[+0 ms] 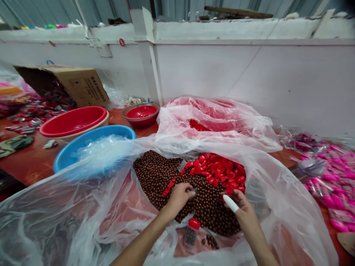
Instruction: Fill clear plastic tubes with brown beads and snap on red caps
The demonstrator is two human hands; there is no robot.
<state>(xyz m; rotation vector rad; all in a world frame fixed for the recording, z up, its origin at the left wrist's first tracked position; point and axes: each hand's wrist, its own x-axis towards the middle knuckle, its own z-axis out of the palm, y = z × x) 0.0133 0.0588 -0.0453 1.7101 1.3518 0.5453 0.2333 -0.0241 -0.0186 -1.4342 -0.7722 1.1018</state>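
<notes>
My left hand (180, 195) is closed round a small clear container (193, 191), low over the brown balls (206, 195). At the right edge of the balls, my right hand (239, 203), a white cover on one finger, pinches a red piece beside the pile of red caps (222, 170). A red spoon-shaped piece (168, 187) lies on the balls left of my left hand. Nearer to me stands a clear jar with a red lid (190, 232), brown balls inside. Another clear container (182, 166) lies by the caps.
Clear plastic sheeting (280, 184) surrounds the balls. At the left are a blue basin (62, 159) with clear pieces, a red basin (74, 122) and a cardboard box (85, 87). A bagged red heap (216, 118) sits behind; pink packets (337, 177) lie at the right.
</notes>
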